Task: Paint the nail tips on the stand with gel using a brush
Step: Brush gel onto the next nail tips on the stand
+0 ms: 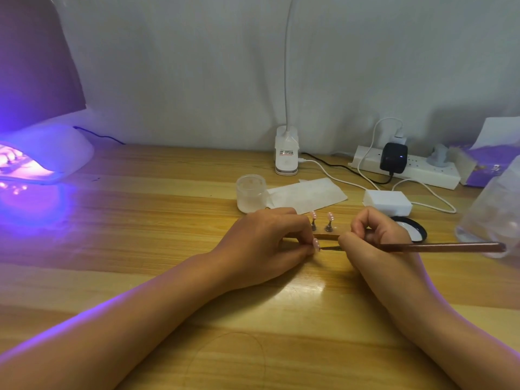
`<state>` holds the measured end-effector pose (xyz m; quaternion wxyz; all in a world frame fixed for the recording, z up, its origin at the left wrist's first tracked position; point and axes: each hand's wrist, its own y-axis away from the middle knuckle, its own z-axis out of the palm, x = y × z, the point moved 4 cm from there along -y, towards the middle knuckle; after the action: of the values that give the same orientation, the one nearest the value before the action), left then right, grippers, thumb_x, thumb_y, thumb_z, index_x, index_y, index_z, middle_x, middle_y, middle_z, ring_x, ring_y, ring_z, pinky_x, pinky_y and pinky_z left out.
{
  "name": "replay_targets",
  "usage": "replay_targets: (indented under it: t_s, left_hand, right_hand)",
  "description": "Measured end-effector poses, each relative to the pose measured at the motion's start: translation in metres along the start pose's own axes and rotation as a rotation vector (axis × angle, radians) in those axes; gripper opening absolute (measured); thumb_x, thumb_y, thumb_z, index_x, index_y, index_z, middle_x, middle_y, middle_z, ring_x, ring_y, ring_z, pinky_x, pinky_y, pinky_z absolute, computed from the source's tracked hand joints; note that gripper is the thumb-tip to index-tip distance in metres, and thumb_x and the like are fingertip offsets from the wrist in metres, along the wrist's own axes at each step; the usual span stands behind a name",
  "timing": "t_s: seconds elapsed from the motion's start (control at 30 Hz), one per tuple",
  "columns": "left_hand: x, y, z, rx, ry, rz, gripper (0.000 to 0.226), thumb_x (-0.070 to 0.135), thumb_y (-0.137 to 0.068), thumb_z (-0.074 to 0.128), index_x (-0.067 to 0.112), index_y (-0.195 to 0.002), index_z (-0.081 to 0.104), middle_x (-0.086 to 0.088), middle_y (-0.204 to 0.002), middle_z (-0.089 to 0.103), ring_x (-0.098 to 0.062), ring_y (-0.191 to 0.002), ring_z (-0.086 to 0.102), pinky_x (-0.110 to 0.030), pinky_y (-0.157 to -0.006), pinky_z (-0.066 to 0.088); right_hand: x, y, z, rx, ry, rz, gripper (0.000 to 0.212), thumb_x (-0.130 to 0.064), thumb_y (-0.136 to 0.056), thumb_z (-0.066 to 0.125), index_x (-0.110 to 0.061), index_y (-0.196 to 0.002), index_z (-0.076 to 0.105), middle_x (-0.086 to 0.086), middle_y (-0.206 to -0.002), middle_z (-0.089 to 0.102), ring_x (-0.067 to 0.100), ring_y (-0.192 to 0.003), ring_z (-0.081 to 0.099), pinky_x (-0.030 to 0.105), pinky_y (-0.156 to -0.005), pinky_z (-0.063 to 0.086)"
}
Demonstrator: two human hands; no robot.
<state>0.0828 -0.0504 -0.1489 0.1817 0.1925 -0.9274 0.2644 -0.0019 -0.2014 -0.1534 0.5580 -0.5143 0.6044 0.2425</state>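
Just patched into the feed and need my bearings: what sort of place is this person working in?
Probably a home or small-studio nail-art desk, not a salon floor. A lit UV curing lamp glows purple on the wooden desk, a clip-on desk lamp stands by the wall, and nail tips sit on small stands.

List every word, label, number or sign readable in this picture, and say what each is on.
No text is legible.
Sticker on the white lamp clip base: red and dark print, too blurred to read.
Purple box at right: small white mark, too small to read.
Power strip: no markings can be made out.
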Motion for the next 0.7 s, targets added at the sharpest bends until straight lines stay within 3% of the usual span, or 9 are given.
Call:
replay_targets:
  t_s: [0.2,0.3,0.43,0.5,0.7]
  left_hand:
    - [-0.0011,-0.0008,0.0013,0.008,-0.006,-0.015,0.003,0.024,-0.086,0.073,0.023,-0.089,0.073,0.017,-0.088,0.061,0.020,-0.073,0.048,-0.014,-0.060,0.032]
    - [-0.0021,-0.0011,0.0011,0.012,-0.011,-0.015,0.004,0.025,-0.086,0.073,0.024,-0.089,0.072,0.016,-0.088,0.061,0.013,-0.072,0.050,-0.018,-0.060,0.034]
    - [-0.0005,-0.0010,0.0004,0.002,-0.008,-0.004,0.004,0.025,-0.087,0.073,0.025,-0.091,0.073,0.021,-0.088,0.058,0.017,-0.075,0.051,-0.008,-0.059,0.030]
    - [-0.0004,-0.0010,0.0001,0.002,-0.007,-0.003,0.005,0.025,-0.087,0.073,0.024,-0.092,0.074,0.021,-0.088,0.058,0.018,-0.075,0.051,-0.007,-0.059,0.030]
    - [-0.0006,-0.0007,0.0002,0.005,-0.008,-0.009,0.004,0.024,-0.087,0.073,0.021,-0.089,0.073,0.015,-0.088,0.061,0.019,-0.073,0.049,-0.012,-0.059,0.031]
  right_hand:
    - [-0.0026,0.0013,0.0033,-0.032,-0.030,-0.014,0.021,-0.028,-0.085,0.065,-0.017,-0.076,0.049,-0.004,-0.051,0.052,0.003,-0.046,0.042,0.013,-0.043,0.036]
    - [-0.0030,0.0012,0.0039,-0.049,0.045,-0.033,0.019,-0.019,-0.084,0.065,-0.015,-0.075,0.049,-0.005,-0.052,0.047,0.003,-0.048,0.038,0.013,-0.048,0.036]
    - [-0.0029,0.0004,0.0023,-0.049,0.075,-0.023,0.020,-0.006,-0.082,0.062,-0.015,-0.072,0.047,-0.004,-0.052,0.043,0.004,-0.048,0.036,0.023,-0.052,0.037]
    - [-0.0022,0.0002,0.0009,-0.005,0.041,-0.025,0.020,-0.005,-0.081,0.062,-0.015,-0.072,0.047,-0.009,-0.049,0.042,0.002,-0.045,0.035,0.017,-0.047,0.035]
    - [-0.0013,0.0002,0.0017,-0.010,-0.063,0.006,0.020,-0.024,-0.085,0.067,-0.017,-0.077,0.050,-0.004,-0.052,0.050,0.005,-0.047,0.042,0.016,-0.043,0.035]
